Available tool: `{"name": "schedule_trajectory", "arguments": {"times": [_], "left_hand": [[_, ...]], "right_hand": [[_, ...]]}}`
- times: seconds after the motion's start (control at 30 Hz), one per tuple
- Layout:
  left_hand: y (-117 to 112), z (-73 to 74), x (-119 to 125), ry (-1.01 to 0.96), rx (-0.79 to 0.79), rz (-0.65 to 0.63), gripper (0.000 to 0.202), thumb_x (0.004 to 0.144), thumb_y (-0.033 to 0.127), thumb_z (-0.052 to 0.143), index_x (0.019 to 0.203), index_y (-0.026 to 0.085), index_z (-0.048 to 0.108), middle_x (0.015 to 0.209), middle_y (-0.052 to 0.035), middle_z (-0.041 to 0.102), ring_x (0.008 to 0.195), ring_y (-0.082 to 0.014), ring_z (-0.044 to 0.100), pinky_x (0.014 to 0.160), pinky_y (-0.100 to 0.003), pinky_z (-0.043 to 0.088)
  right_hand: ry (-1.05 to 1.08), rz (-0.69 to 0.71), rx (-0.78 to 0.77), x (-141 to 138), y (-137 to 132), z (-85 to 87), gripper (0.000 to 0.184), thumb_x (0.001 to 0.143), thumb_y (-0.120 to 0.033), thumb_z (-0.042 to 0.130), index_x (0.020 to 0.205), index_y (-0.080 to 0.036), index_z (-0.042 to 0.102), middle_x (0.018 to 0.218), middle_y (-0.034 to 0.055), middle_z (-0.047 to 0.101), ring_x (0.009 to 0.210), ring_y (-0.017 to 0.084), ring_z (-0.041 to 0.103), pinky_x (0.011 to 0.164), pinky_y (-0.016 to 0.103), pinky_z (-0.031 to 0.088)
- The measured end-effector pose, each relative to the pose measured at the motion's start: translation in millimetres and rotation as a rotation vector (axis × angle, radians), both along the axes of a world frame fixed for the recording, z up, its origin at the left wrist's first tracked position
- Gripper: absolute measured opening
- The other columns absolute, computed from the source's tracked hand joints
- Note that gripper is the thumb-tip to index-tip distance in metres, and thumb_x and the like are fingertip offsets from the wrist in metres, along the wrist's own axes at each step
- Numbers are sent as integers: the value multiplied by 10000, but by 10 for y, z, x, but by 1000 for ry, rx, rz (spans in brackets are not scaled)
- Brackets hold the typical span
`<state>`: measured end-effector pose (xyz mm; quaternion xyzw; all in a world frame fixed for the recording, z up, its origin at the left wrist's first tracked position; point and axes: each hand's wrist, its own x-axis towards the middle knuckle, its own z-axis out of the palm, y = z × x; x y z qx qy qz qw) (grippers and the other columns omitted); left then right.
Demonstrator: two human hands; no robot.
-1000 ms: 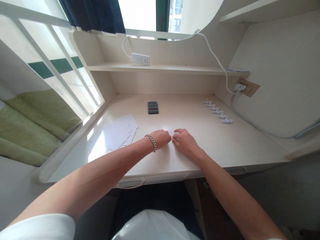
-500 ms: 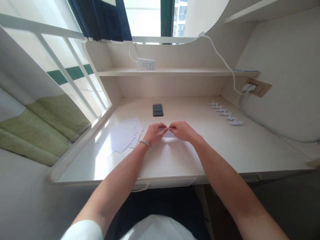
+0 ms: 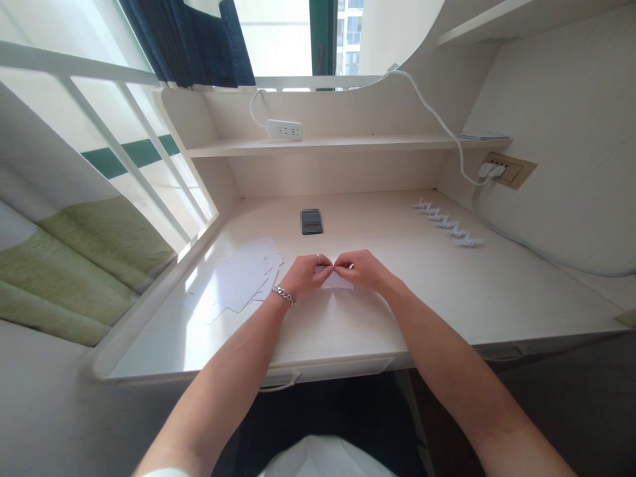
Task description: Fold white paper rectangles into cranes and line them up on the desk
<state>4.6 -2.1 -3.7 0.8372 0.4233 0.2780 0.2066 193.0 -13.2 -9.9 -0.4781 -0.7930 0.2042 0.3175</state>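
Observation:
A small piece of white paper (image 3: 338,281) is held between my two hands, just over the desk. My left hand (image 3: 309,275), with a ring and a chain bracelet, pinches its far edge with thumb and forefinger. My right hand (image 3: 364,268) pinches the same edge close beside, the fingertips of both hands almost meeting. Part of the paper lies hidden behind my fingers. To the left of my left hand, loose white paper sheets (image 3: 243,275) overlap on the desk. Beyond my hands lies a small dark rectangular object (image 3: 311,222), its kind unclear.
Several folded white paper cranes (image 3: 447,224) stand in a slanting row at the desk's (image 3: 447,298) right. A shelf (image 3: 348,144) at the back bears a white power strip (image 3: 285,130). A white cable (image 3: 437,116) runs to a wall socket (image 3: 510,170). A curtain (image 3: 84,252) hangs at left.
The view has shifted slightly. Both hands sit a little nearer to me, still pinching the paper, and the fingertips remain close together.

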Motion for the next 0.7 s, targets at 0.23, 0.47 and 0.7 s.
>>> {"name": "schedule_trajectory", "arguments": {"times": [0.23, 0.47, 0.7], "left_hand": [[130, 15, -159, -101, -144, 66, 261, 755, 370, 564, 789, 158, 715, 750, -29, 698, 704, -163, 597, 627, -253, 420], [148, -50, -175, -263, -213, 108, 271, 734, 400, 603, 765, 151, 706, 740, -38, 693, 665, -150, 584, 603, -252, 416], [94, -85, -75, -145, -233, 3, 263, 749, 389, 575, 791, 170, 715, 676, -8, 660, 620, -139, 551, 578, -249, 400]], "right_hand": [[167, 9, -193, 230, 109, 45, 134, 674, -207, 543, 650, -167, 669, 629, 1, 631, 627, 135, 544, 566, 235, 372], [393, -31, -239, 251, 133, -5, 247, 753, -351, 581, 878, -156, 668, 794, 41, 668, 665, 140, 581, 593, 248, 422], [156, 28, -166, 0, 72, -52, 218, 776, -347, 558, 734, -160, 662, 655, -2, 591, 617, 122, 496, 570, 241, 357]]}}
